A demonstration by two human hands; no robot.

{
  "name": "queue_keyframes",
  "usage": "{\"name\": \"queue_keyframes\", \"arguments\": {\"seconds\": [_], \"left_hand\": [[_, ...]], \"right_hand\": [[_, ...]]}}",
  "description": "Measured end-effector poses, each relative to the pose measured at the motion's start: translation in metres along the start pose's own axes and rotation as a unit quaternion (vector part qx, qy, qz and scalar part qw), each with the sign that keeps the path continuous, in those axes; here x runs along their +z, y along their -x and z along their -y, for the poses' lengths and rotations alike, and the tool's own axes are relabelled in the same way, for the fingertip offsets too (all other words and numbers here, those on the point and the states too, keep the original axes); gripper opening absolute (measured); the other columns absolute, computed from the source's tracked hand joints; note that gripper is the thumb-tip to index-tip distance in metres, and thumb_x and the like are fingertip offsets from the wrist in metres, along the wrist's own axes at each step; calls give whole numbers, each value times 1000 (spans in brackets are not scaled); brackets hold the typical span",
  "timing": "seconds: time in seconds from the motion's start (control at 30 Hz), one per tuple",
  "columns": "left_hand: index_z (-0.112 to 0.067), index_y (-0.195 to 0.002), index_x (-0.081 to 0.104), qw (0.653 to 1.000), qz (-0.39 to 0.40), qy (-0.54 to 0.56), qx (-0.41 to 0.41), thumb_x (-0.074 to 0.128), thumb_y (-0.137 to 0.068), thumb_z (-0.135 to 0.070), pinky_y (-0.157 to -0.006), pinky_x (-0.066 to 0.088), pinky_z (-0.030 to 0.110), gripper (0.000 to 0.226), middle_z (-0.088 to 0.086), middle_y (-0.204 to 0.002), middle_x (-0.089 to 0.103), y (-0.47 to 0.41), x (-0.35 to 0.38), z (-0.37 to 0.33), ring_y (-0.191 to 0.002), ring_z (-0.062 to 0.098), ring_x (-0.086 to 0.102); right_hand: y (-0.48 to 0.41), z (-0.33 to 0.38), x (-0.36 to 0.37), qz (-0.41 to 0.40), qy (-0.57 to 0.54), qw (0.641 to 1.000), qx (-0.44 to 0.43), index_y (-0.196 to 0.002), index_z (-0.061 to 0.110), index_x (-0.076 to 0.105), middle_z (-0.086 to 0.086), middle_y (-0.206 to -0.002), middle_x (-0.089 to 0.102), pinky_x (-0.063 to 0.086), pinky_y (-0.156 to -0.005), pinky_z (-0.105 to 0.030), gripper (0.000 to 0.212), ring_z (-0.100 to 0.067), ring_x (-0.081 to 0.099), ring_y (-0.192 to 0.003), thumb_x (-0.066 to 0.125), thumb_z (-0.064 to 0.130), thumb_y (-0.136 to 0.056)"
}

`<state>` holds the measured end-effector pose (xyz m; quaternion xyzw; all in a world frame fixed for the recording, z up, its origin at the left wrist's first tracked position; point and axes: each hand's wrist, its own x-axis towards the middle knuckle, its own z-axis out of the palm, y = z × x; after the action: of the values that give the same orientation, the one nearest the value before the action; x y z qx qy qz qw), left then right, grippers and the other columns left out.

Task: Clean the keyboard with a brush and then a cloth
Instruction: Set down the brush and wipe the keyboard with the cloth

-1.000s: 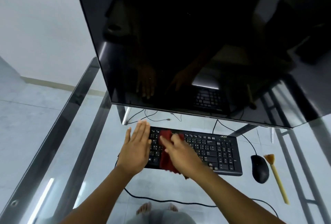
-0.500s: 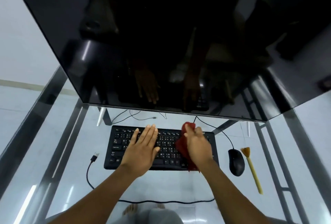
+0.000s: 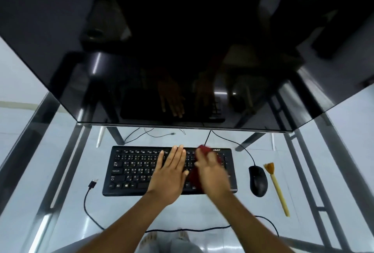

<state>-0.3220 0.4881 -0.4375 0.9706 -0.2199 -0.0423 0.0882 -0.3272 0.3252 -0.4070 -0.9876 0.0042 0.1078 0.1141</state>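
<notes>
A black keyboard (image 3: 131, 169) lies on the glass desk in front of me. My left hand (image 3: 171, 173) rests flat on its middle keys, fingers straight and together, holding nothing. My right hand (image 3: 212, 173) presses a dark red cloth (image 3: 194, 177) onto the right part of the keyboard; the hand is motion-blurred and covers most of the cloth. The brush (image 3: 276, 187), with a yellow handle and orange bristles, lies on the desk to the right of the mouse, untouched.
A black mouse (image 3: 258, 180) sits between keyboard and brush. A large dark monitor (image 3: 182, 50) overhangs the desk's far side. A loose USB plug (image 3: 93, 183) and its cable lie left of the keyboard. The desk (image 3: 60, 171) is glass with metal rails.
My right hand with the cloth has swept from the keyboard's left part across to its right part. My left hand has shifted rightward along the keys. The camera view has moved left.
</notes>
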Motion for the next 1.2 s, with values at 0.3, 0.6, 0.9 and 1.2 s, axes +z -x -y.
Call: {"name": "queue_keyframes", "arguments": {"seconds": [0.3,0.6,0.9,1.2], "left_hand": [[-9,-150,25,1000,-24,-9,-7,22,-100,-42,-115,12,49,60,5,-159,18,3,7,-6,-148,19,10],[-8,-150,25,999,-27,-27,-7,18,-101,-42,-116,11,49,60,5,-159,18,3,11,-6,-148,20,11],[-12,-152,17,999,-25,-26,-9,15,-101,-45,-116,6,47,60,2,-160,14,3,14,-3,-148,16,4],[-11,-151,21,999,-38,-20,0,19,-101,-44,-117,4,45,60,3,-160,17,2,15,-2,-148,17,8]], "right_hand": [[-10,-49,-21,-40,40,995,80,-145,22,35,-18,-135,43,56,-70,-44,47,-39,67,-89,46,26,-100],[-7,-74,-32,-24,48,994,99,-150,23,19,-16,-144,33,55,-81,-43,52,-35,64,-101,39,25,-102],[34,-70,-31,9,-21,999,30,-137,34,46,-7,-104,58,51,-43,-24,57,-20,66,-55,70,34,-85],[61,-57,-12,70,-73,989,-104,-141,44,37,0,-114,52,54,-58,-30,62,-22,67,-74,64,35,-86]]}}
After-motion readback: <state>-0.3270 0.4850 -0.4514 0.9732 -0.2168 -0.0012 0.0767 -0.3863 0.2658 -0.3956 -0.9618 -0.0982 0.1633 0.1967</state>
